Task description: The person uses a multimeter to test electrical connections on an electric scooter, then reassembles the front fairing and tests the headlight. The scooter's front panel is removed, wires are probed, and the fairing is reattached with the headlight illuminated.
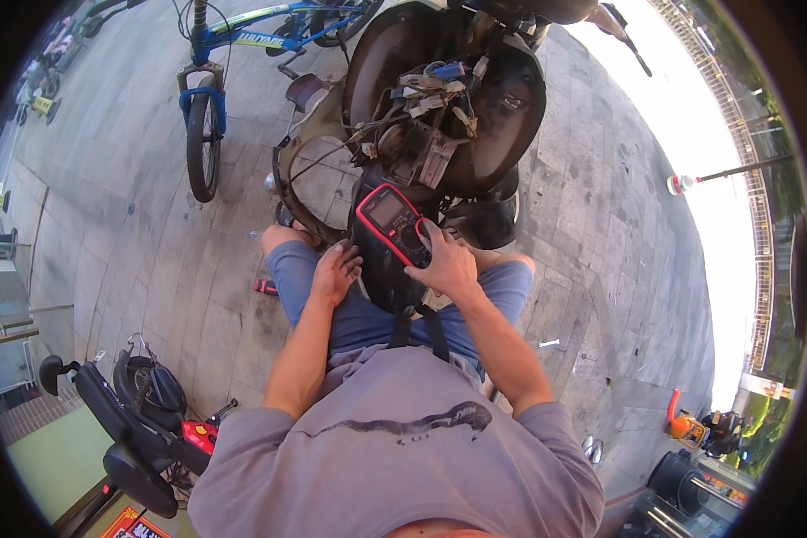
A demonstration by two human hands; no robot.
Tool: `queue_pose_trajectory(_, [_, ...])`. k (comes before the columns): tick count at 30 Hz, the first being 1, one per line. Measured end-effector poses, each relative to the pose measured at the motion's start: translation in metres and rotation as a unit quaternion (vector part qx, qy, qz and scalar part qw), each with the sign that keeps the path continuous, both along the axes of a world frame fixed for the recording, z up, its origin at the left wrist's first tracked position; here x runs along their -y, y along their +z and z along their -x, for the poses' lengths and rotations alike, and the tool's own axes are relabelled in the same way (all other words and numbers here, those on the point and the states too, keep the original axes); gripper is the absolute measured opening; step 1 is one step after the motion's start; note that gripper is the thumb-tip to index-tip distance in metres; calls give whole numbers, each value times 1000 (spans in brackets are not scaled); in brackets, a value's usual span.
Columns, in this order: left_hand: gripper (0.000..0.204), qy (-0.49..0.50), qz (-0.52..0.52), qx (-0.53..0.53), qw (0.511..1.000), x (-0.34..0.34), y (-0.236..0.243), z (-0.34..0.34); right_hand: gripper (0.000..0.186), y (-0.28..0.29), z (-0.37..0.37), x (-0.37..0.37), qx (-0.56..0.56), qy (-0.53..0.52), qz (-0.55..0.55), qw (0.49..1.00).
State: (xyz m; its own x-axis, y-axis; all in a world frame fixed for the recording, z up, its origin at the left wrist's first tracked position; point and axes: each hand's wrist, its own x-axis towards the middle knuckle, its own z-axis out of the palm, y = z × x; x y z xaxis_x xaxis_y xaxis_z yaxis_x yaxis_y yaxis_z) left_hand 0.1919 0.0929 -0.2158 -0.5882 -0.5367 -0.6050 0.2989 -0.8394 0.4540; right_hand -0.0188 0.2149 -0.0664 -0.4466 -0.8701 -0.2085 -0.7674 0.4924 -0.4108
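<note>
My right hand (444,264) grips the right lower part of a red-and-black multimeter (391,215), which is tilted over a long black scooter part (380,287) between my legs. My left hand (337,269) is at the left of that part, fingers loosely bent and apart, with nothing visible in them. Just beyond the meter, a tangle of wires and connectors (430,94) sits in the opened dark scooter body (507,125). A curved dark panel (291,188) lies to its left.
A blue bicycle (204,125) stands upper left and a black-and-red scooter (134,430) lower left. A small red object (264,286) lies by my left leg on the grey paving (601,269). An orange-and-black machine (690,429) is at the lower right.
</note>
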Motion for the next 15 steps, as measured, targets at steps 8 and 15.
queue_pose_trajectory(8, [44, -3, 74, -32, 997, -8, 25, -4, 92, 23, 6, -51, 119, 14, 18, 993])
queue_pose_trajectory(15, [46, -118, 132, -87, 980, -32, 69, 4, 99, 36, 28, -104, 319, -54, 123, 938])
